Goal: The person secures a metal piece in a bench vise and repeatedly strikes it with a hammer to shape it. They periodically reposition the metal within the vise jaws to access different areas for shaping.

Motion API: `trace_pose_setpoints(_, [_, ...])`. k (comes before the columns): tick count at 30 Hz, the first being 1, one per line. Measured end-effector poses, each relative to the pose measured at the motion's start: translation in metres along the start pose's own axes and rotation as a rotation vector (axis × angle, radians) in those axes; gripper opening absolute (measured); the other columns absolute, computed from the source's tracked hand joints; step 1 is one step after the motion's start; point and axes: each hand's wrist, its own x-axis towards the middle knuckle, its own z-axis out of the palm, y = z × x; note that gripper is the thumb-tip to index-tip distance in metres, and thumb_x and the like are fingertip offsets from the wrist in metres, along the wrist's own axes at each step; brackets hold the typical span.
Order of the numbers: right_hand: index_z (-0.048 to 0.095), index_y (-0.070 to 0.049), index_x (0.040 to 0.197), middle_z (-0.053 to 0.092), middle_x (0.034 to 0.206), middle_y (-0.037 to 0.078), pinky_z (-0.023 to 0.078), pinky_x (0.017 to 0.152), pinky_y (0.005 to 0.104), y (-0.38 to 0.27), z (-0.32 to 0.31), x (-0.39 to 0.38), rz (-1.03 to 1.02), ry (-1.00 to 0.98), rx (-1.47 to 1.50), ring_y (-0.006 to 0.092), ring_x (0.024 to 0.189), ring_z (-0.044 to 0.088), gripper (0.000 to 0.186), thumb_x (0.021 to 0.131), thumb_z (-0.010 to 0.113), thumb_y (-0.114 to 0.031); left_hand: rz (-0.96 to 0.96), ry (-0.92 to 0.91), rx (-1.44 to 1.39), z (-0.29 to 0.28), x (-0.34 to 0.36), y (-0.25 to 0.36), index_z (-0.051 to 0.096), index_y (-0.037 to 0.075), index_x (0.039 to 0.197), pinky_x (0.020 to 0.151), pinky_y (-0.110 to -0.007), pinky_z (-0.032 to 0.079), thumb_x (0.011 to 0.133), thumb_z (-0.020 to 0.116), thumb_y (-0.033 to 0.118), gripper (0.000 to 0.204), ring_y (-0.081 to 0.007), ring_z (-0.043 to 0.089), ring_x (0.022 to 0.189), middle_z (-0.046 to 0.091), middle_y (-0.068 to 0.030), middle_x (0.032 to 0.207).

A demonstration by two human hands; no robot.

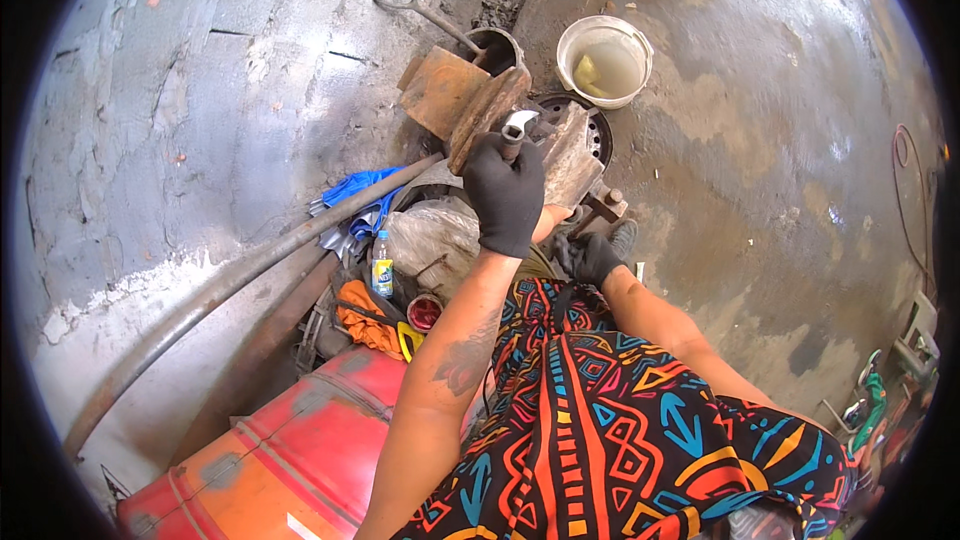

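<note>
My left hand (504, 195), in a black glove, is closed around a short dark tool (512, 144) with a hollow-looking end. A bright curved metal piece (520, 121) shows just beyond it; whether the two are joined I cannot tell. Behind the fist stand a worn wooden block (573, 155) and a rusty round-edged slab (488, 118). Lower and to the right, my right hand (592, 258), also gloved in black, is bent inward with its fingers mostly hidden. A rusty block-like metal head (604, 204) sits just above it. What that hand grips is not visible.
A white bucket (606, 60) stands beyond the block, by a dark wheel rim (600, 136). A shovel handle (420, 8) leans from a round container. At left lie a long pipe (270, 250), a drink bottle (382, 266), an orange cloth (366, 316) and a red barrel (300, 440).
</note>
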Motion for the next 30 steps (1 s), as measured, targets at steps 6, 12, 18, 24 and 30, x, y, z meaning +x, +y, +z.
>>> trace_pose_setpoints(6, [0.064, -0.008, 0.097, 0.067, 0.088, 0.008, 0.054, 0.071, 0.0368, 0.003, -0.001, 0.049, 0.274, 0.156, 0.898, 0.0259, 0.081, 0.066, 0.019, 0.085, 0.059, -0.021, 0.019, -0.041, 0.009, -0.001, -0.001, -0.004, 0.050, 0.001, 0.070, 0.059, -0.042, 0.041, 0.082, 0.064, 0.009, 0.020, -0.0341, 0.053, 0.059, 0.051, -0.0165, 0.066])
trace_pose_setpoints(12, [0.064, -0.008, 0.097, 0.066, 0.087, 0.007, 0.054, 0.070, 0.0363, -0.001, 0.010, 0.057, 0.292, 0.172, 1.077, 0.0254, 0.079, 0.065, 0.018, 0.085, 0.058, -0.022, 0.025, -0.062, 0.052, -0.003, -0.001, 0.005, 0.047, 0.001, 0.071, 0.060, -0.039, 0.040, 0.085, 0.063, 0.007, 0.022, -0.0305, 0.049, 0.061, 0.047, -0.0137, 0.066])
trace_pose_setpoints(18, [0.063, -0.009, 0.096, 0.065, 0.086, 0.007, 0.053, 0.069, 0.0359, -0.014, 0.009, 0.058, 0.318, 0.140, 1.113, 0.0250, 0.078, 0.064, 0.018, 0.086, 0.058, -0.022, 0.050, -0.041, 0.039, -0.002, -0.004, 0.006, 0.048, 0.001, 0.072, 0.061, -0.039, 0.039, 0.087, 0.061, 0.003, 0.020, -0.0315, 0.049, 0.062, 0.048, -0.0140, 0.069])
trace_pose_setpoints(24, [0.062, -0.009, 0.096, 0.064, 0.085, 0.007, 0.053, 0.068, 0.0355, -0.028, 0.003, 0.065, 0.338, 0.124, 1.126, 0.0245, 0.077, 0.063, 0.018, 0.086, 0.058, -0.023, -0.027, -0.051, 0.137, -0.003, -0.002, 0.020, 0.049, -0.001, 0.072, 0.059, -0.038, 0.039, 0.089, 0.061, 0.004, 0.021, -0.0289, 0.051, 0.062, 0.050, -0.0141, 0.068])
trace_pose_setpoints(30, [0.062, -0.009, 0.095, 0.063, 0.085, 0.006, 0.053, 0.067, 0.0350, -0.038, -0.001, 0.074, 0.354, 0.095, 1.116, 0.0241, 0.076, 0.063, 0.018, 0.087, 0.058, -0.024, 0.022, -0.028, 0.291, -0.004, -0.006, 0.022, 0.049, -0.001, 0.073, 0.062, -0.040, 0.043, 0.089, 0.061, 0.004, 0.020, -0.0336, 0.054, 0.064, 0.053, -0.0164, 0.072])
